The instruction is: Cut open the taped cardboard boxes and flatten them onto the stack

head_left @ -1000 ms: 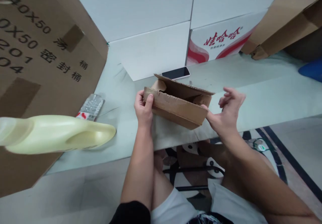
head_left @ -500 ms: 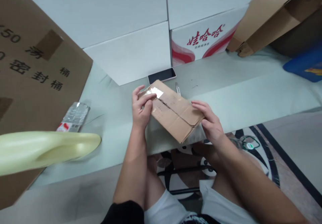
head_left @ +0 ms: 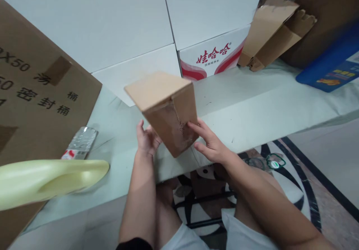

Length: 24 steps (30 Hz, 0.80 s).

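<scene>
A small brown cardboard box (head_left: 171, 119) is tipped up on end over the front of the table, its taped side turned toward me. My left hand (head_left: 147, 139) supports it at the lower left; the thumb sticks up and the other fingers are partly hidden behind the box. My right hand (head_left: 210, 141) holds the right side, with fingertips pressed on the taped side near a torn, scuffed patch and the thumb a little apart below. The phone and the small metal tool seen earlier are hidden behind the box.
Pale green cloth covers the table (head_left: 249, 104). White cartons (head_left: 213, 61) line the back, with an open cardboard box (head_left: 269, 33) and a blue container (head_left: 331, 68) at right. On the left stand a large carton (head_left: 42, 93), a crumpled clear bottle (head_left: 81, 141) and a pale yellow object (head_left: 56, 180).
The box has been turned from lying nearly flat to standing tilted, showing another side. Both hands have shifted their hold lower along its sides. The camera view has moved slightly.
</scene>
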Available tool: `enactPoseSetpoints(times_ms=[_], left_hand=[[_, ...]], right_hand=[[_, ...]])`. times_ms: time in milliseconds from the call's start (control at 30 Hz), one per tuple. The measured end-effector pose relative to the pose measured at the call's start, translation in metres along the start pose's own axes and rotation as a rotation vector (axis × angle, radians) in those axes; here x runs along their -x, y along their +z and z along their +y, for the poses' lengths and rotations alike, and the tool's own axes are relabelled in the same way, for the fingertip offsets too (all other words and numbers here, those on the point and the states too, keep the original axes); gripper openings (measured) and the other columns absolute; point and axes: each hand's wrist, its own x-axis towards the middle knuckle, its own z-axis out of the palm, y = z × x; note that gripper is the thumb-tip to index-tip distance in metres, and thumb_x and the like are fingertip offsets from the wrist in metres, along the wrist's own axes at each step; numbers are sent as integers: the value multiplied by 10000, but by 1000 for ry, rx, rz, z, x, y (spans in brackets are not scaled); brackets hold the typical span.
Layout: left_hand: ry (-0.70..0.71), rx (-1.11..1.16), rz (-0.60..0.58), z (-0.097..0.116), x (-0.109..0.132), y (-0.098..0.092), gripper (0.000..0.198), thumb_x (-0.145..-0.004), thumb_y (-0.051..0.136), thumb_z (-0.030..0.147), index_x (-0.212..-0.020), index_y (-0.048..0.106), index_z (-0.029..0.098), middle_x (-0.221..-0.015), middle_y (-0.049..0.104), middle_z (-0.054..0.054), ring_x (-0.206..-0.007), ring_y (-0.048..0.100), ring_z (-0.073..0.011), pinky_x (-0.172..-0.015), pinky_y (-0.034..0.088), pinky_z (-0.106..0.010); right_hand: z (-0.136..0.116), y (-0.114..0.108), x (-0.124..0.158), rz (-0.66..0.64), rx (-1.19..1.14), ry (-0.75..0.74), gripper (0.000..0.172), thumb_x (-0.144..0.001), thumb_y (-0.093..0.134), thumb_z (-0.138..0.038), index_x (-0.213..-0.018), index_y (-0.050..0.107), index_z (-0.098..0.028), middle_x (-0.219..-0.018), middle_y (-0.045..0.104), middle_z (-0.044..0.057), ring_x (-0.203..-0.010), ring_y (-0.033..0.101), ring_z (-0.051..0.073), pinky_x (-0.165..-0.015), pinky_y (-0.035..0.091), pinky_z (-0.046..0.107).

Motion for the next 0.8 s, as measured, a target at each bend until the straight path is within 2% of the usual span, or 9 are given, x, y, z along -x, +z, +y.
enactPoseSetpoints(times_ms=[167,300,367,400,467,533,600,700,800], left_hand=[[-445,100,-299,-2,15,5,587,-744,610,759,-923,710,209,-776,747,-113,-731,721,-275,-605,563,-361],[-683,34,-472,-8,23,-3,520,-713,727,681,-904,697,199,-836,763,-119,-666,706,-229,-568,526,-316],[-726,-91,-473,-13,24,-8,504,-716,751,632,-910,694,170,-834,758,-145,-641,703,-228,-502,465,-273],[-688,-173,-403,-15,23,-10,487,-717,768,589,-925,692,155,-825,751,-157,-631,700,-232,-479,438,-263],[-513,-307,-154,-17,20,-15,478,-732,766,527,-1027,675,162,-909,745,-160,-705,711,-236,-508,455,-267],[-191,-323,146,-16,16,-18,537,-759,721,537,-1183,623,223,-1159,701,-148,-964,708,-248,-680,541,-310],[164,-288,276,-13,14,-18,592,-791,651,606,-1287,570,292,-1414,573,-111,-1286,575,-265,-942,528,-375],[508,-339,182,-12,13,-13,571,-807,619,654,-1243,632,285,-1521,481,-94,-1464,388,-305,-1162,372,-457],[536,-416,-5,-19,12,-5,481,-830,615,637,-1080,720,240,-1466,525,-112,-1432,425,-325,-1203,312,-484]], right_hand=[[7,-3,-1,235,-131,76,771,-867,533,-721,-1523,398,-339,-1553,465,77,-1437,448,292,-1196,381,507],[20,-14,3,289,-272,182,796,-801,545,-801,-1412,515,-290,-1439,584,104,-1319,568,314,-1108,475,500],[25,-17,4,279,-270,225,746,-813,553,-782,-1361,566,-276,-1420,602,98,-1317,570,312,-1108,474,491],[27,-17,4,261,-263,239,730,-817,563,-770,-1350,580,-273,-1414,608,96,-1318,569,311,-1104,477,484],[26,-15,4,204,-259,251,725,-808,592,-755,-1351,591,-275,-1421,606,94,-1326,563,312,-1086,491,473],[23,-11,2,127,-272,246,742,-799,601,-759,-1372,586,-288,-1479,561,86,-1365,528,316,-1085,491,474],[20,-5,1,24,-300,225,762,-812,561,-782,-1408,564,-306,-1549,489,71,-1409,484,314,-1109,468,484],[22,0,-4,-69,-324,210,747,-862,471,-785,-1435,545,-311,-1554,483,70,-1408,486,296,-1133,439,494],[32,-1,-12,55,-225,270,693,-890,480,-742,-1369,607,-258,-1416,609,116,-1310,571,292,-1123,440,509]])
